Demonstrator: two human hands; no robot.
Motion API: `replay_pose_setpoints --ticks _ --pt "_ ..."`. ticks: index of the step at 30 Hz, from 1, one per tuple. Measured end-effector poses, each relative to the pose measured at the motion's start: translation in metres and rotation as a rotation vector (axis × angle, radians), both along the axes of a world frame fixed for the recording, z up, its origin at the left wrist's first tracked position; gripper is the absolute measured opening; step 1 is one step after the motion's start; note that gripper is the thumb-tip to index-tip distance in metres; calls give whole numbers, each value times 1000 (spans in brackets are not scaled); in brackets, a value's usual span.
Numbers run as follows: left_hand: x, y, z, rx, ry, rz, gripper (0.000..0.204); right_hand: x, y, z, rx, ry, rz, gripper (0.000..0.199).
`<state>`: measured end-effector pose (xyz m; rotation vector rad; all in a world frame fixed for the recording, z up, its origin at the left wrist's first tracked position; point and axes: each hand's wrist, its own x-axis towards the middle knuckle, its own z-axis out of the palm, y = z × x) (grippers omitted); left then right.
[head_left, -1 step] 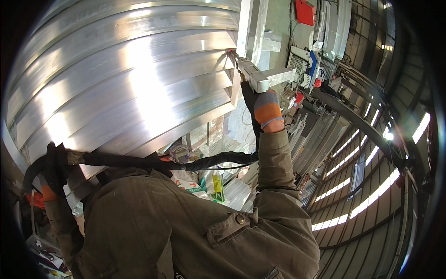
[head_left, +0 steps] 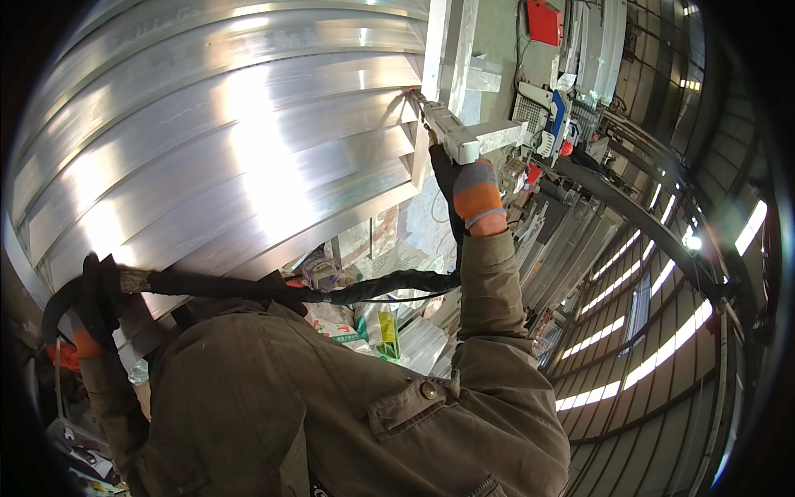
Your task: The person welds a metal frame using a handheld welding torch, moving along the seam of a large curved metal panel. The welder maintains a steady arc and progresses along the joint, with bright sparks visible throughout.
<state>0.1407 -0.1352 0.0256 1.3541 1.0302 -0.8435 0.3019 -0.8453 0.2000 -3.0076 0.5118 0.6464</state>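
Louvres (head_left: pixel 232 166), a stack of bright aluminium slats, fill the upper left. At their right end, where the slats meet an upright frame post (head_left: pixel 447 50), the right hand (head_left: pixel 468 186) in a grey-and-orange glove is clenched round the grip of a white gun-shaped tool (head_left: pixel 455 137), its nozzle pressed to the slat-post joint, apparently so the tip sits exactly on the seam. A black hose (head_left: pixel 273 288) runs from the tool below the louvres to their lower left corner, where the gloved left hand (head_left: pixel 95 302) grasps it, seemingly to keep its weight off the tool. Clutter (head_left: pixel 364 327) lies beneath the louvres.
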Motion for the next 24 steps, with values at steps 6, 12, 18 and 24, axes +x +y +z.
replay_pose_setpoints --ticks 6,12,18,24 --pt "2 -3 -2 7 1 0 55 13 31 14 10 -32 -36 58" --pt "4 -4 -4 -3 9 3 55 22 42 19 -87 46 -51 63" --pt "6 -6 -4 -4 24 4 55 26 44 21 -105 66 -55 62" --pt "4 -7 -3 -21 30 13 54 26 52 25 -100 48 -24 58"
